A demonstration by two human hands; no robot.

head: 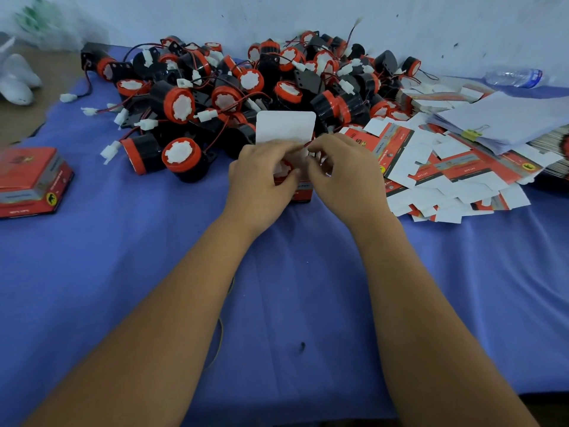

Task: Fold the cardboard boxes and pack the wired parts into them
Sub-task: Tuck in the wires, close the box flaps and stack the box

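Observation:
A small red cardboard box (303,192) stands on the blue cloth with its white lid flap (285,126) raised. Inside it sits a red and black wired part (284,168), mostly hidden by my fingers. My left hand (261,177) grips the box's left side, fingers curled over the opening. My right hand (345,177) pinches the part's red wire (305,144) and white connector at the box's top. A large heap of wired parts (246,87) lies just behind.
Flat unfolded box blanks (446,177) spread at the right, under a clipped paper stack (505,121). A closed red box (30,183) sits at the left edge. A water bottle (514,77) lies at the back right. White plastic bags (15,78) lie at the far left.

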